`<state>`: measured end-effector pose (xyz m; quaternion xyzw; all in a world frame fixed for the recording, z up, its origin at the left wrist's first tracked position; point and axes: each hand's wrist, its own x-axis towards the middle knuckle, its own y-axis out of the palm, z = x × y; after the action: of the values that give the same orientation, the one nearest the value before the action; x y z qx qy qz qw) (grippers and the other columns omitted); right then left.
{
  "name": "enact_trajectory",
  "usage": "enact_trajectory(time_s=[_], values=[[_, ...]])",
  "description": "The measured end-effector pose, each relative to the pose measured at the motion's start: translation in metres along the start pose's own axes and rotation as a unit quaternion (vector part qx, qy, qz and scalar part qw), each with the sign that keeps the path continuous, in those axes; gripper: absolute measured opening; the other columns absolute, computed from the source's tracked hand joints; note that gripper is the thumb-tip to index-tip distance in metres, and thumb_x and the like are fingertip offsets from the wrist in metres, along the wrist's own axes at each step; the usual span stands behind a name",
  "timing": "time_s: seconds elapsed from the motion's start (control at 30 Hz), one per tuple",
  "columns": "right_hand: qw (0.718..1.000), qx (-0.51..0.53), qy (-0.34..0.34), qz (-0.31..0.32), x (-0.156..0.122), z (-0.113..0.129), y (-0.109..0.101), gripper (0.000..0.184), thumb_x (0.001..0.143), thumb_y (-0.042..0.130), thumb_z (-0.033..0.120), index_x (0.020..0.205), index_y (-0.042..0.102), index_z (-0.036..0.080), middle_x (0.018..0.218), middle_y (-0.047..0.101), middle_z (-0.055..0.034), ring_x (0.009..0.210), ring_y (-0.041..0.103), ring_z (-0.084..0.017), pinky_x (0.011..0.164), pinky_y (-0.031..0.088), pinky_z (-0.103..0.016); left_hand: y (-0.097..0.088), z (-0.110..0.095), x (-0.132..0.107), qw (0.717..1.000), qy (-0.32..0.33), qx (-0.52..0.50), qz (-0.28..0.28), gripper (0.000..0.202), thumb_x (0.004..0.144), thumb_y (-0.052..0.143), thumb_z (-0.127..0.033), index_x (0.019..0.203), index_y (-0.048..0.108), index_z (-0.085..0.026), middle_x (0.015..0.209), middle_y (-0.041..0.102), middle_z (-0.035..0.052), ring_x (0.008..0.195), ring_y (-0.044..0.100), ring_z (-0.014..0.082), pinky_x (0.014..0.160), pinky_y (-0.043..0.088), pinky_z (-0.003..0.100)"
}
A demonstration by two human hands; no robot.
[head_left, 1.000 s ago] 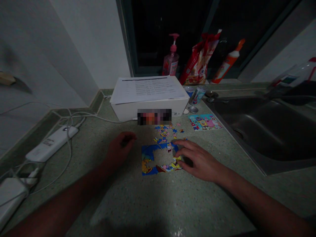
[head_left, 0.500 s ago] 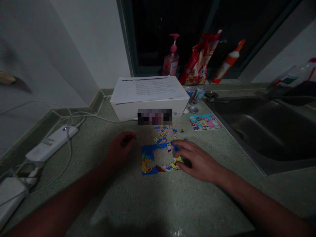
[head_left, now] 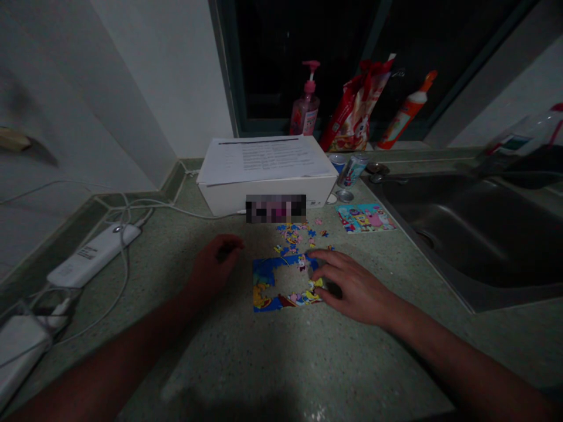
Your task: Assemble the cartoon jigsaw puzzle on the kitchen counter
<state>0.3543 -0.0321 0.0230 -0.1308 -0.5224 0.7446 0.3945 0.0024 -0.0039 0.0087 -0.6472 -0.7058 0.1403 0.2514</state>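
A partly assembled jigsaw puzzle lies flat on the counter, its blue and yellow border around a gap in the middle. My right hand rests on its right side with fingers spread, covering part of that edge. To the left of the puzzle, my left hand hovers with fingers curled in towards the thumb; whether a small piece sits between them is hidden. Several loose puzzle pieces are scattered just beyond the puzzle's far edge. A colourful cartoon picture card lies further back on the right.
Behind the pieces stands a white box with printed paper on top. A metal sink is set into the counter at right. Cans stand beside the box. A white power strip and cables lie left.
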Motion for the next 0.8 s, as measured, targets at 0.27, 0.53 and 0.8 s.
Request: enact_trajectory(time_s=[0.27, 0.53, 0.8], values=[[1.000, 0.004, 0.005, -0.011, -0.0008, -0.0011, 0.0011, 0.016, 0.096, 0.072, 0.018, 0.109, 0.070, 0.025, 0.149, 0.068, -0.0143, 0.138, 0.067, -0.033, 0.113, 0.057, -0.060, 0.0005, 0.0022, 0.0004, 1.000, -0.004, 0.003, -0.002, 0.020, 0.088, 0.063, -0.038, 0.101, 0.073, -0.025, 0.101, 0.082, 0.0063, 0.097, 0.077, 0.0267, 0.095, 0.061, 0.047], [1.000, 0.011, -0.007, -0.011, 0.0000, 0.0006, 0.0005, 0.028, 0.095, 0.068, 0.013, 0.120, 0.068, 0.025, 0.157, 0.061, -0.0142, 0.145, 0.061, -0.032, 0.117, 0.054, -0.060, -0.0001, -0.0004, -0.0001, 1.000, -0.014, 0.004, 0.002, 0.022, 0.088, 0.064, -0.040, 0.102, 0.072, -0.025, 0.103, 0.082, 0.0081, 0.100, 0.077, 0.0287, 0.098, 0.060, 0.050], [0.998, 0.007, -0.065, -0.025, 0.0017, -0.0047, 0.0040, 0.045, 0.096, 0.055, 0.001, 0.128, 0.069, 0.030, 0.171, 0.046, -0.0081, 0.164, 0.038, -0.031, 0.127, 0.045, -0.063, 0.0008, -0.0011, -0.0009, 1.000, -0.014, -0.007, -0.003, 0.019, 0.088, 0.064, -0.038, 0.100, 0.072, -0.027, 0.103, 0.083, 0.0069, 0.098, 0.077, 0.0283, 0.095, 0.061, 0.049]])
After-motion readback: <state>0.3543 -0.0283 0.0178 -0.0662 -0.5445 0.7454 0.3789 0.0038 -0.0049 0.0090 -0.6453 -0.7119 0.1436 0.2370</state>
